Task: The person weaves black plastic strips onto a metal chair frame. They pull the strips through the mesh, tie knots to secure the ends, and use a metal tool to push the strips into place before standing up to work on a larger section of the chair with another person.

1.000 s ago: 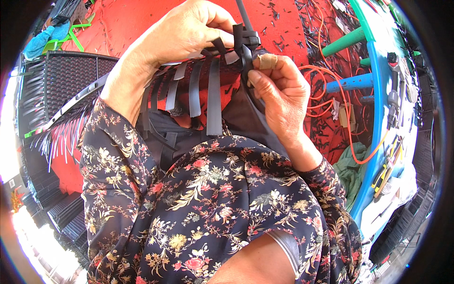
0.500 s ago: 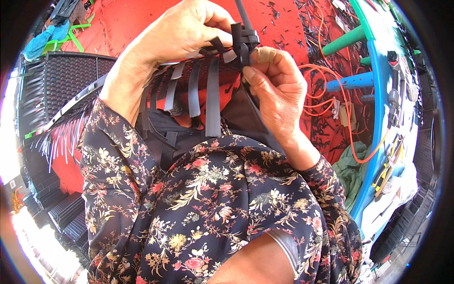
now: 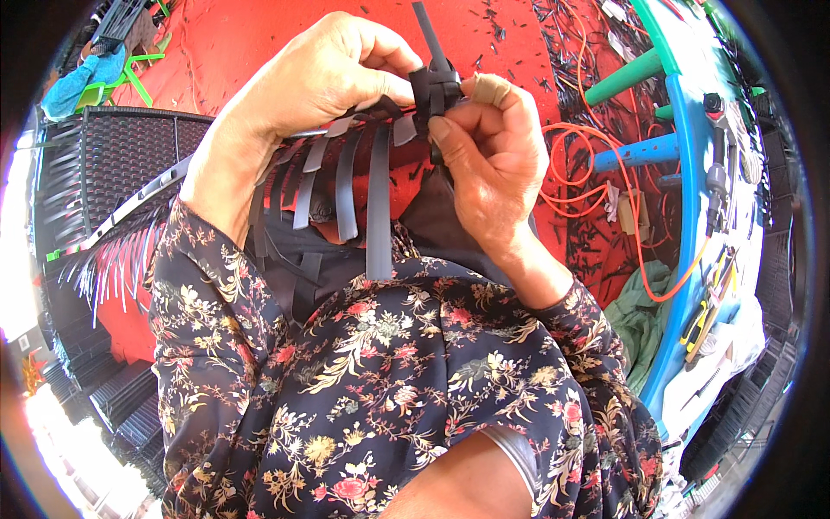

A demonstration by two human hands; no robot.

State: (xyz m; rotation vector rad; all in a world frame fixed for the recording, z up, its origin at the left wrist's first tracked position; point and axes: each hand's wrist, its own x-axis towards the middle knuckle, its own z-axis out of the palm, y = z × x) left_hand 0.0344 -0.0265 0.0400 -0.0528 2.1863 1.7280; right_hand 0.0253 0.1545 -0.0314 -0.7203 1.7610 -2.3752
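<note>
Dark flat plastic weaving strips (image 3: 379,208) hang in a row in front of me from the edge of a frame. At its right end, strips wrap over one another in a dark knotted corner (image 3: 444,91), one strip end standing up from it. From the left, my left hand (image 3: 341,78) pinches a black strip against this corner with thumb and fingertips. My right hand (image 3: 497,156) grips the same corner from the right, its thumb pressing the strip and a tan wrap on its index finger. The fingers partly hide the strip ends.
A dark woven panel (image 3: 147,160) with loose strip ends lies to the left. On the right, a blue table edge (image 3: 686,173) carries a black power tool (image 3: 717,164) and yellow-handled pliers (image 3: 693,329). An orange hose (image 3: 644,251) loops over the scrap-strewn red floor (image 3: 259,35).
The knotted corner and both hands have shifted slightly left and down. The standing strip end now tilts left, and the hanging strips sit lower. Both hands keep their hold.
</note>
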